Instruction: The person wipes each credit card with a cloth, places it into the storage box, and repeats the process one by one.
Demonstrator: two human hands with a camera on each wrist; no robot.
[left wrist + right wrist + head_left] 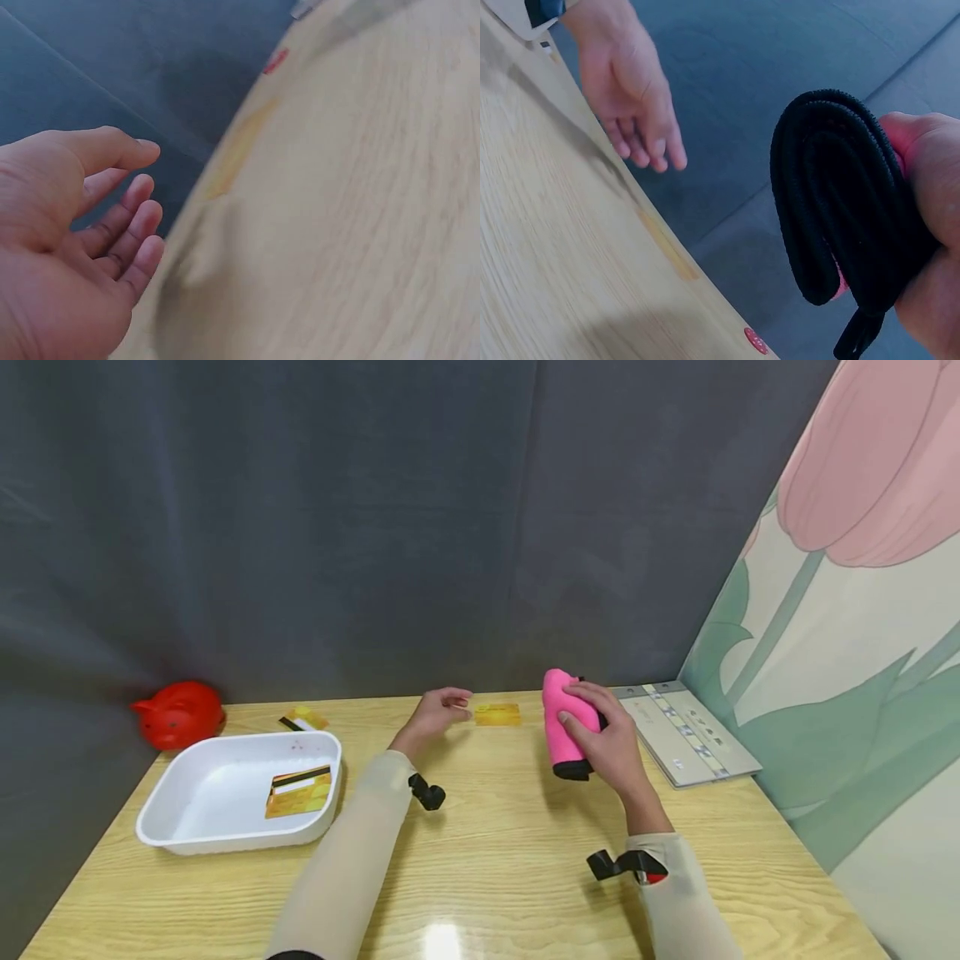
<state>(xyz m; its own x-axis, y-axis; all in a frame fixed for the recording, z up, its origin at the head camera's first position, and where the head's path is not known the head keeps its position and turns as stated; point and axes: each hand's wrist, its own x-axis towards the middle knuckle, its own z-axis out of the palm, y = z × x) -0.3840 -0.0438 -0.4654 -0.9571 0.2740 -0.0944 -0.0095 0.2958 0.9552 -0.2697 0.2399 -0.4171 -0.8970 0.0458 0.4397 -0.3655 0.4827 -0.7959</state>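
My right hand (613, 745) grips a rolled pink cloth (561, 718) with black edging, held up above the right half of the table. In the right wrist view the folded black end of the cloth (844, 202) and a small black loop face the camera. My left hand (435, 718) hangs loosely curled with nothing in it, its fingertips close to a yellow bank card (498, 715) lying flat near the table's back edge. That card (241, 154) is blurred in the left wrist view, a little beyond the fingertips.
A white tray (238, 840) at the left holds yellow bank cards (300, 793). Behind it lie another card (307, 718) and a red piggy bank (180, 714). A grey binder (686, 733) lies at the back right. A small red disc (756, 340) sits near the back edge.
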